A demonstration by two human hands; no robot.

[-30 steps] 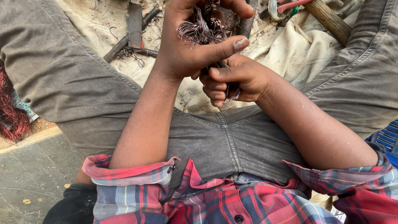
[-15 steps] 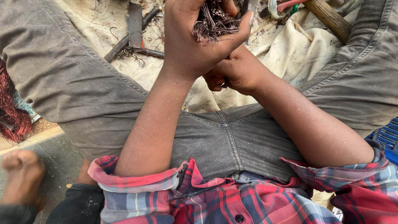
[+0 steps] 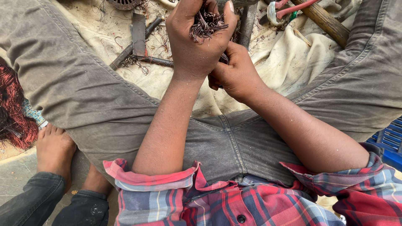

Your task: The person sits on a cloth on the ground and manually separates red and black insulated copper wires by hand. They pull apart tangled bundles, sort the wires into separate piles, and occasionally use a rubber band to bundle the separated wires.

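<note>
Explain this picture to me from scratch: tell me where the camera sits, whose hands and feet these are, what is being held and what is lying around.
The camera sits on a person's head and looks down at their own lap, so the two bare arms coming up from the plaid sleeves are that person's. They sit with legs spread in grey trousers over a dirty pale cloth.

The left hand is closed around a tangled bundle of thin coppery wire. The right hand sits just beneath it, fingers curled in; what it grips is hidden.

On the cloth lie dark metal bars, a wooden handle and a tool with red grips at the top edge.

At the left edge is a mass of reddish wire. The bare foot and dark trouser legs at lower left belong to another person nearby.
</note>
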